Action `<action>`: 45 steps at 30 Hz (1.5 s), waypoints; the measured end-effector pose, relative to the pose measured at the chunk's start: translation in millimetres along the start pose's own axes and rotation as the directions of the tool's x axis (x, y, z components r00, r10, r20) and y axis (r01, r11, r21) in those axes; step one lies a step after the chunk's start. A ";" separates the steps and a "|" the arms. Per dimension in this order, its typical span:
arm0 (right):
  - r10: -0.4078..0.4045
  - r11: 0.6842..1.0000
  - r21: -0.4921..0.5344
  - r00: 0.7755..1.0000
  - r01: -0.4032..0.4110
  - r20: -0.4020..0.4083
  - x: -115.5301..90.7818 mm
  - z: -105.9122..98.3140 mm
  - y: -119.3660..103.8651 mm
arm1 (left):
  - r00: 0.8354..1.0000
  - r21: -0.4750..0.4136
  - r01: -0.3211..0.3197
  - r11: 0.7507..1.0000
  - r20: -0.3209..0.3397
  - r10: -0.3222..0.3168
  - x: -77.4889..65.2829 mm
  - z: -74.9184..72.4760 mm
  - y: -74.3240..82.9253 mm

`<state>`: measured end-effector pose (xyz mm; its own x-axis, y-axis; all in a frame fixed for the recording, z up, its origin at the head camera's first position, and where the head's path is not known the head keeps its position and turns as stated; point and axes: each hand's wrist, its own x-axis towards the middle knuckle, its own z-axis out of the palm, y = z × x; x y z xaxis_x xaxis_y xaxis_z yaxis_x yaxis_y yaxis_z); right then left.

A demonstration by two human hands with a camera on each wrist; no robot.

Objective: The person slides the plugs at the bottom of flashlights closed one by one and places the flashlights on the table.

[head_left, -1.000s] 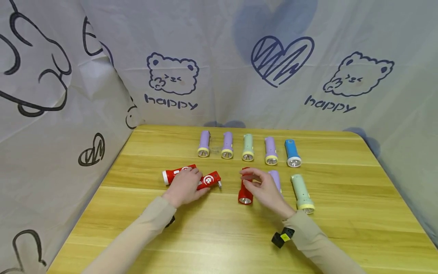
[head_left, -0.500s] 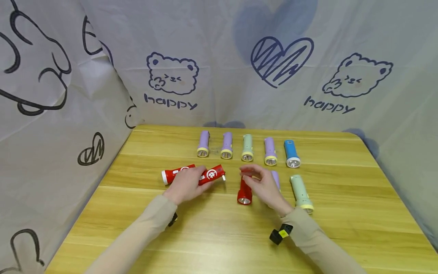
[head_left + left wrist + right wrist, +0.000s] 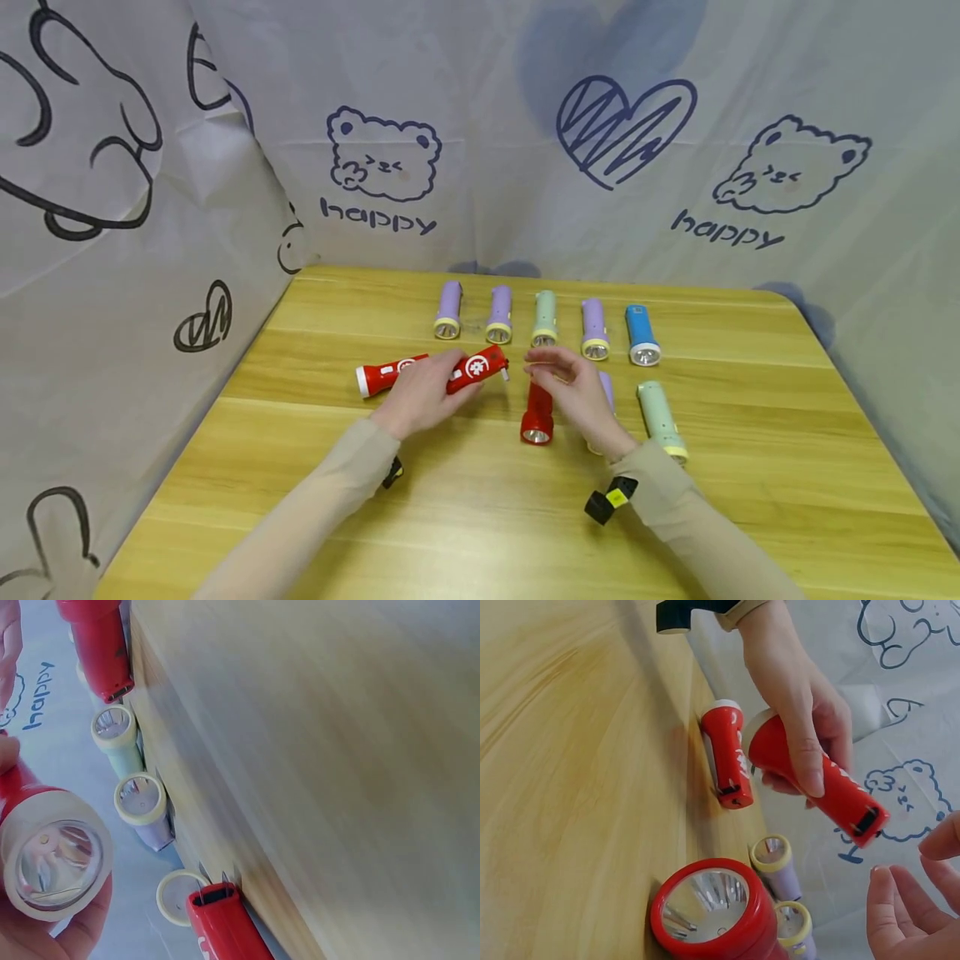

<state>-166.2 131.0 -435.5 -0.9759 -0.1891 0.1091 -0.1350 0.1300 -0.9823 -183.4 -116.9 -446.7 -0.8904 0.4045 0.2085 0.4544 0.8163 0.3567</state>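
Observation:
My left hand (image 3: 426, 393) grips a red flashlight (image 3: 478, 369) with a white emblem. In the right wrist view the held flashlight (image 3: 844, 799) is tilted above the table, metal plug prongs sticking out of its tail. Its white-rimmed lens (image 3: 60, 862) faces the left wrist camera. On the table, partly behind the left hand, lies a second red flashlight with a white head (image 3: 378, 377). My right hand (image 3: 576, 398) hovers near the held tail, fingers bent loosely and nothing between them. Just below its fingertips in the head view lies an all-red flashlight (image 3: 537, 418).
A back row has purple flashlights (image 3: 500, 312), a pale green one (image 3: 545, 315) and a blue one (image 3: 641, 332). Another purple flashlight (image 3: 606, 390) is partly hidden behind the right hand, with a green one (image 3: 660, 417) beside it. A printed cloth (image 3: 495, 208) hangs behind the wooden table (image 3: 480, 517).
My left hand has raised the red flashlight and carried it rightward, toward my right hand. My right hand has shifted slightly upward in the head view. The flashlights on the table stay in place.

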 end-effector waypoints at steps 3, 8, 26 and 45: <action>0.013 0.999 0.040 1.000 -0.012 -0.013 1.4 0.0 -2.0 | 1.000 -0.017 -0.011 1.000 -0.009 0.010 2.2 1.2 2.6; 0.018 0.997 0.079 0.999 -0.016 -0.033 4.7 2.0 -7.7 | 0.998 -0.036 -0.046 0.998 -0.045 0.044 4.8 3.0 5.4; 0.074 0.987 0.148 0.995 -0.062 -0.071 9.3 15.3 -26.3 | 0.949 -0.166 -0.230 0.959 -0.256 0.183 13.9 17.1 14.8; 0.127 0.731 0.666 0.989 -0.148 0.081 11.2 18.1 -31.1 | 0.891 -0.127 -0.338 0.933 -0.361 0.274 20.4 19.1 18.3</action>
<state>-169.9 107.3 -406.5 -0.9681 -0.2489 -0.0293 0.1602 -0.5247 -0.8361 -193.8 -85.8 -453.3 -0.6601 0.4350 0.6124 0.7277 0.5726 0.3776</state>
